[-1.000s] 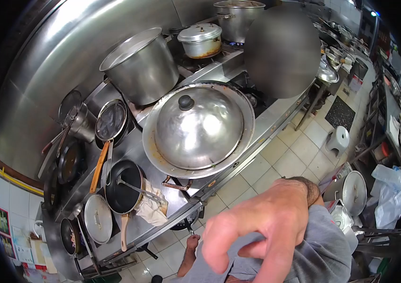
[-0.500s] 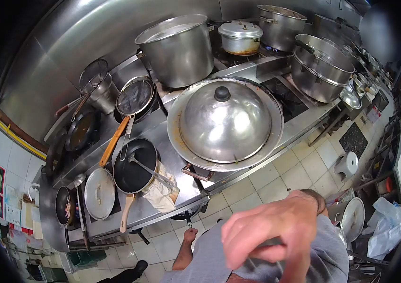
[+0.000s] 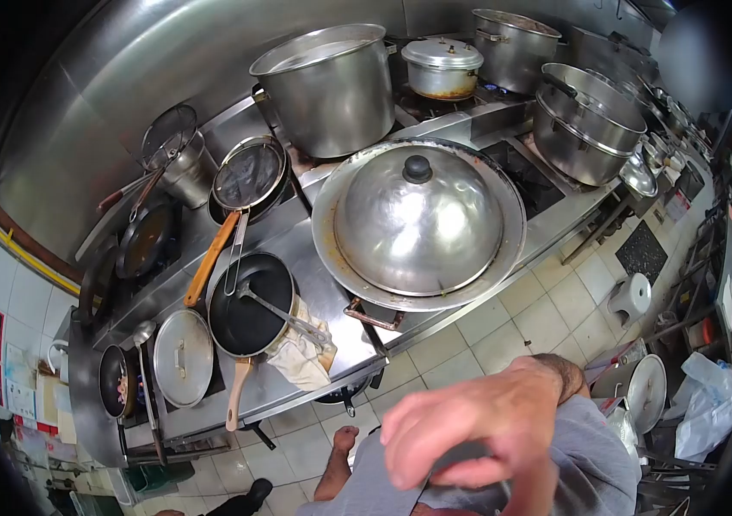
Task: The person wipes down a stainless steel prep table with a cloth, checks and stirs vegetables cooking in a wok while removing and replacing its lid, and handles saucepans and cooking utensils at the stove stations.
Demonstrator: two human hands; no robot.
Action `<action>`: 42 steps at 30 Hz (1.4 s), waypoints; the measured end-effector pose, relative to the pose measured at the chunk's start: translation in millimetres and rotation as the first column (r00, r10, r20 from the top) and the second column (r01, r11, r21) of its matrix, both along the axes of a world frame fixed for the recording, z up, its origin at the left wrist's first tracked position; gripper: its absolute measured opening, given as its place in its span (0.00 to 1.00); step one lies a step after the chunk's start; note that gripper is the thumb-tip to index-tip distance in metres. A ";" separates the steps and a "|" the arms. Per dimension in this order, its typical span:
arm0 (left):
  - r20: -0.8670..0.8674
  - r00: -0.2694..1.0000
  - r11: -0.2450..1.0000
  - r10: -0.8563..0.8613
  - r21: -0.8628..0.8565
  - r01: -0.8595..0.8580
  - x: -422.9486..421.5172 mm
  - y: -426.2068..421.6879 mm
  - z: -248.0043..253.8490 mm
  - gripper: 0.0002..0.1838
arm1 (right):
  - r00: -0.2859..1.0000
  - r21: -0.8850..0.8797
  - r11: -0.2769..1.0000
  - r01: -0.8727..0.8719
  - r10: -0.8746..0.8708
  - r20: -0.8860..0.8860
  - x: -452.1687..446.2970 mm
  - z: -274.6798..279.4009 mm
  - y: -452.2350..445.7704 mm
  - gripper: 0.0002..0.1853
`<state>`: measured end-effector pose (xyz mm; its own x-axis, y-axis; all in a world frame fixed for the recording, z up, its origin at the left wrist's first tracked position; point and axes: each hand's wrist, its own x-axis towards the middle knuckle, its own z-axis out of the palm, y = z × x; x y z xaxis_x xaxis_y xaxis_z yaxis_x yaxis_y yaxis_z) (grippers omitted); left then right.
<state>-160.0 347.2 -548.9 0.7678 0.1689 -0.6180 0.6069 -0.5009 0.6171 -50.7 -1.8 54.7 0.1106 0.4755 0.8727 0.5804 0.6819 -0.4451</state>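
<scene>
Close to the camera, my right hand (image 3: 465, 430) is raised over my grey shirt. Its fingers are loosely bent, a gap separates them from the thumb, and nothing shows in it. My left hand (image 3: 345, 440) hangs low beside my body, small in view, with its fingers curled in and no object visible. It is nearest to a pan (image 3: 344, 395) under the counter edge, apart from its handle. Above on the steel counter lies a black frying pan (image 3: 241, 322) with a metal ladle (image 3: 264, 303) in it and a cloth (image 3: 301, 357) against its side.
A domed lid (image 3: 418, 228) covers a wide wok (image 3: 325, 232). Behind stand a large stockpot (image 3: 327, 99) and a pressure cooker (image 3: 442, 73). A strainer (image 3: 248, 176), a flat lid (image 3: 183, 361) and a small pan (image 3: 116, 387) lie left. A white stool (image 3: 633, 297) stands on the tiled floor.
My right hand has shifted slightly left in view. My left hand sits a little lower, farther from the pan handle. The view has turned slightly; the cookware stays in place.
</scene>
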 end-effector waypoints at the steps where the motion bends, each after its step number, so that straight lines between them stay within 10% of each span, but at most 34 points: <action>1: -0.004 1.000 1.000 -0.007 0.001 0.007 1.5 2.0 0.6 0.12 | 0.996 -0.164 0.986 -0.030 0.017 -0.085 -2.4 2.4 -3.1 0.26; 9: -0.001 1.000 0.999 0.016 -0.027 -0.016 27.8 -17.4 3.3 0.12 | 0.900 -0.156 0.979 0.135 -0.187 -0.395 21.7 -31.6 -47.1 0.17; 14: 0.087 0.985 0.989 0.150 -0.026 -0.148 38.1 -66.1 21.4 0.09 | 0.559 -0.353 0.474 0.807 -0.805 0.197 109.8 -81.7 -90.5 0.17; 22: -0.001 0.968 0.962 0.251 -0.109 -0.249 16.7 -182.9 19.4 0.09 | 0.350 -0.392 0.090 0.916 -0.656 0.668 254.1 -114.2 -133.6 0.17; 25: -0.074 0.908 0.861 0.412 -0.293 -0.415 3.9 -208.9 15.5 0.09 | 0.451 -0.519 0.045 0.853 -0.565 0.691 285.0 -118.1 -122.3 0.17; 31: -0.012 0.882 0.876 0.471 -0.115 -0.469 -19.4 -212.5 24.7 0.10 | 0.403 -0.525 -0.192 0.829 -0.445 0.800 303.4 -110.5 -115.6 0.16; 42: 0.021 0.817 0.814 0.576 -0.102 -0.571 -22.8 -217.6 14.6 0.12 | 0.386 -0.606 -0.141 0.783 -0.653 0.651 306.9 -117.4 -113.9 0.16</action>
<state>-182.8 129.7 -534.3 0.5777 0.5357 -0.6159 0.7354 -0.0143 0.6774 256.2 -115.8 -62.7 0.8407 0.5097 0.1826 0.5409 -0.8065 -0.2388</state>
